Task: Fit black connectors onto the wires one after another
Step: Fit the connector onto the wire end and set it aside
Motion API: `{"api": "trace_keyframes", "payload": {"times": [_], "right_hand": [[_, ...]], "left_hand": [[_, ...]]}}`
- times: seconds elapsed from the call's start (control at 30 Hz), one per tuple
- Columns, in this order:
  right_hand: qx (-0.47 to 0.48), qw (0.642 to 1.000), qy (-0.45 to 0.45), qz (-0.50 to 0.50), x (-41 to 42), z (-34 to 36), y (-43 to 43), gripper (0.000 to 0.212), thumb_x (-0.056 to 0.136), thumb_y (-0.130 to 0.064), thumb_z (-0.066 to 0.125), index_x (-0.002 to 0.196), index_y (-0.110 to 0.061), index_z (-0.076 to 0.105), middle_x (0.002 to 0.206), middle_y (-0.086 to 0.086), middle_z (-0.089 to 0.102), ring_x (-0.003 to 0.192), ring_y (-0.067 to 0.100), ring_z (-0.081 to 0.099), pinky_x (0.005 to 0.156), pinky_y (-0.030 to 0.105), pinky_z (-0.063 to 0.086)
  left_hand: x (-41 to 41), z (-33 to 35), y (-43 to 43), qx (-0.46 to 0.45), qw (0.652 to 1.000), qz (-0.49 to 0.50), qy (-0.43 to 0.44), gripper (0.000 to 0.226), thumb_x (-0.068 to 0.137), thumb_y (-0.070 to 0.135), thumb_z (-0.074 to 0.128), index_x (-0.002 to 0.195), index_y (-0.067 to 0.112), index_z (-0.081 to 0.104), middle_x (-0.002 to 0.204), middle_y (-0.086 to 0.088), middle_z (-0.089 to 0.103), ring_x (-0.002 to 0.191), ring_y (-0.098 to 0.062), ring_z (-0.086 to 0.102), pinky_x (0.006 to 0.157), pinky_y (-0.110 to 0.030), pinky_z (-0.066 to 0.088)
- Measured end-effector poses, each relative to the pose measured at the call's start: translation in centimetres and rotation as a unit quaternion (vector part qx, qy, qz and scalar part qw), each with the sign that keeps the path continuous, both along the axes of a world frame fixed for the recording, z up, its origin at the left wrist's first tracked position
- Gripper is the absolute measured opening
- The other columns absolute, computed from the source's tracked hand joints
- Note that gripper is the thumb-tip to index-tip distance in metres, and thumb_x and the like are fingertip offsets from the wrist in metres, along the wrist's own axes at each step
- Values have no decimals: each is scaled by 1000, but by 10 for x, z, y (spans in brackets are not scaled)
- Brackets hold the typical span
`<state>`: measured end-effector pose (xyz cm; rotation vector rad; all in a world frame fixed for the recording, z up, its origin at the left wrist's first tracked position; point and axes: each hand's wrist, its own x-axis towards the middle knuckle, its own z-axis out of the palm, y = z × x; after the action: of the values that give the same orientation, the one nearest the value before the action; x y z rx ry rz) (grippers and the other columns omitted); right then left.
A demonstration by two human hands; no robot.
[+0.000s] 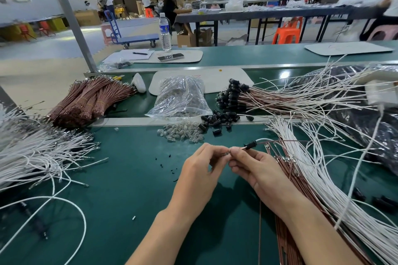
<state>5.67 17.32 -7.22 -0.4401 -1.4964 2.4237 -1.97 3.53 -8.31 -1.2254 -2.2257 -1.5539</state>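
Head view, looking down on a green bench (133,178) in a workshop.

At centre, both hands just above the surface, fingertips meeting. Left hand (200,170) with fingers curled, pinching a small glinting piece (229,153), too small to identify. Right hand (258,170) with thumb and forefinger closed on a brown wire (243,148), just beside the black connector (251,145) sitting on it. Thin white and brown leads (280,140) trailing from the connector to the right.

Beyond the hands, a heap of clear bulbs (183,134), a scatter of loose black connectors (219,120) touching it on the right, and a clear plastic bag (181,97) behind. Further right, wires already capped in black (232,97). Tied brown wire bundles (90,101) at back left; loose white wires (38,153) at far left and more (323,178) along the right arm.

On the far bench, a water bottle (165,30) with a blue label, print unreadable, beside a phone (170,57) and a pen (140,53) on paper. Faint red marks on a white mat (226,79), illegible.
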Motion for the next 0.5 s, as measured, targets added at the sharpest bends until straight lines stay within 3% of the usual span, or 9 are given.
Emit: {"api": "trace_keyframes", "payload": {"times": [0.27,0.4,0.5], "right_hand": [[-3,1000,3,2,-1,2,-2,28,66,-36,81,84,-14,83,81,6,74,71,8,69,66,17,56],[-29,999,29,-23,0,7,-1,33,73,-39,77,96,-15,80,95,11,76,74,13,70,66,19,57],[-65,994,41,-79,0,10,4,43,76,-38,74,109,-12,71,90,7,74,73,14,71,64,21,58]], "left_hand": [[-1,-2,2,31,999,-4,-38,12,93,17,72,103,24,69,94,16,70,91,-8,68,78,-12,49],[-4,0,2,63,994,12,-85,12,94,20,70,102,28,69,93,17,71,89,-8,69,78,-12,49],[-7,-1,-1,66,993,23,-95,10,95,22,70,101,30,69,92,18,71,89,-7,68,78,-12,49]]}}
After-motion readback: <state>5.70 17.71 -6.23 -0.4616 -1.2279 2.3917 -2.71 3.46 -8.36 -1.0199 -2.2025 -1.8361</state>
